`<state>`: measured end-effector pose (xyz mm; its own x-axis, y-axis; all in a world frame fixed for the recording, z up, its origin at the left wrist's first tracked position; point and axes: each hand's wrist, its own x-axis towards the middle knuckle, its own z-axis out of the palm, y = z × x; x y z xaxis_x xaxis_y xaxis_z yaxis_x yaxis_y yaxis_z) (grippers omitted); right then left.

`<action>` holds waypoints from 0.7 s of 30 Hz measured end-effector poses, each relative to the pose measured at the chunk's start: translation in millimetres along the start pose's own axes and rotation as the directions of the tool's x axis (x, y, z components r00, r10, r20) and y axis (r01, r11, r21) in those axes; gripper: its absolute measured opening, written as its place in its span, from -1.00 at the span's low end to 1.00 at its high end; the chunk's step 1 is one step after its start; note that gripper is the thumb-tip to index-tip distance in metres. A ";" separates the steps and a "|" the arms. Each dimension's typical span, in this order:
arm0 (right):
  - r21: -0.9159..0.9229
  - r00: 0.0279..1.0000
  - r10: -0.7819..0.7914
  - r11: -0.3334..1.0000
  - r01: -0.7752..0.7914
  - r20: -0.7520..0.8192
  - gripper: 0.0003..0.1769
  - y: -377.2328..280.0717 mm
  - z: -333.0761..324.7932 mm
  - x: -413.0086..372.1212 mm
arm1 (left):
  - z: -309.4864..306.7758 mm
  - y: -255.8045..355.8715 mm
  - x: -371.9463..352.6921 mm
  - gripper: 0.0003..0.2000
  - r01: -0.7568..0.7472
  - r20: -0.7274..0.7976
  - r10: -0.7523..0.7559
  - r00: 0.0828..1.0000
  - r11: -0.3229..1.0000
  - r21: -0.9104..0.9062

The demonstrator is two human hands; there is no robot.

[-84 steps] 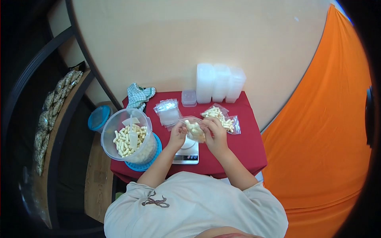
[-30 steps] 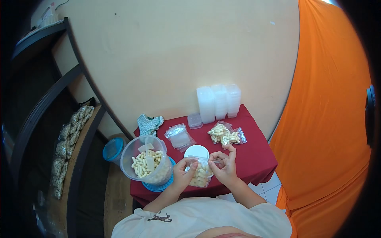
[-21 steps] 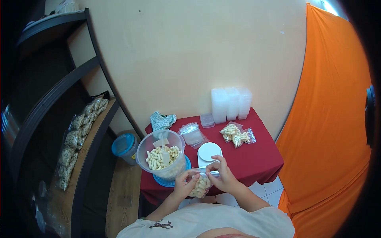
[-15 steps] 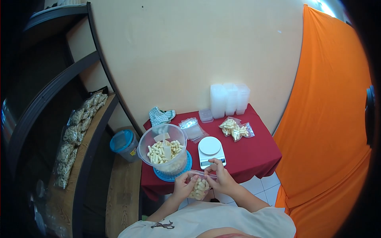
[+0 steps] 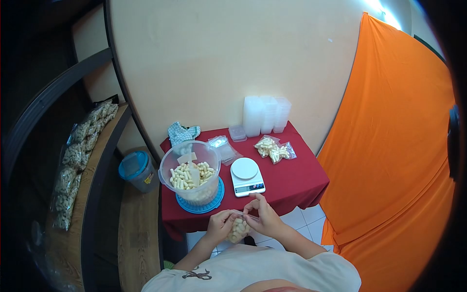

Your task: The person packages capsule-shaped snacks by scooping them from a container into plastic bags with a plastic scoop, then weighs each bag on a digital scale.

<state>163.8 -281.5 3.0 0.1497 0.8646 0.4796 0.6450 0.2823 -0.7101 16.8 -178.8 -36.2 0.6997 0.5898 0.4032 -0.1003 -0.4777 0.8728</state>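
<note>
A clear zip bag [image 5: 238, 230] of pale, finger-shaped snack pieces hangs at the table's front edge, pinched along its top by both hands. My left hand [image 5: 220, 225] grips the left end of the bag's top edge. With thumb and fingers closed, my right hand [image 5: 262, 216] holds the right part of that edge. Just beyond the hands lies a white kitchen scale [image 5: 246, 176] with a bare round plate. To its left, a clear plastic tub [image 5: 212, 156] of the same pieces, with a white scoop [image 5: 194, 174] inside, rests on a blue lid [image 5: 200, 206].
On the red-clothed table [image 5: 295, 174] are filled bags [image 5: 275, 149], flat unfilled bags [image 5: 224, 149], stacked clear containers [image 5: 266, 116] and a checked cloth [image 5: 183, 133]. A shelf [image 5: 103, 151] with bagged snacks [image 5: 82, 155] and a blue-lidded tub [image 5: 139, 171] stand left; an orange curtain [image 5: 384, 146] hangs right.
My view has shifted, so the table and scale appear farther left and higher. Both hands still hold the bag, and the right fingers have moved along its top edge.
</note>
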 end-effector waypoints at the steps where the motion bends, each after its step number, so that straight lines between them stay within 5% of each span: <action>1: 0.001 1.000 -0.008 1.000 0.008 0.027 -0.42 -2.4 1.5 1.4 | -1.3 -0.4 -1.3 -0.80 -0.049 0.014 0.049 0.999 0.999 0.020; 14: 0.052 0.995 0.025 0.998 -0.030 0.092 -0.35 8.4 28.7 11.7 | -15.4 -11.4 -8.1 -0.76 -0.116 0.048 0.109 0.993 0.974 0.194; 19: 0.065 0.992 0.049 0.996 -0.057 0.114 -0.43 19.8 21.4 21.1 | -6.6 -21.2 6.1 -0.75 0.006 0.101 -0.021 0.995 0.988 0.152; 21: 0.087 0.996 0.049 0.995 -0.055 0.071 -0.44 34.9 13.7 28.0 | 3.0 -27.1 20.1 -0.68 -0.179 -0.074 0.201 0.977 0.955 0.237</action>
<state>180.3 -241.8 -15.4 0.1273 0.9047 0.4066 0.5679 0.2696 -0.7777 35.7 -156.0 -52.5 0.6109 0.5280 0.5899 -0.0533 -0.7160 0.6960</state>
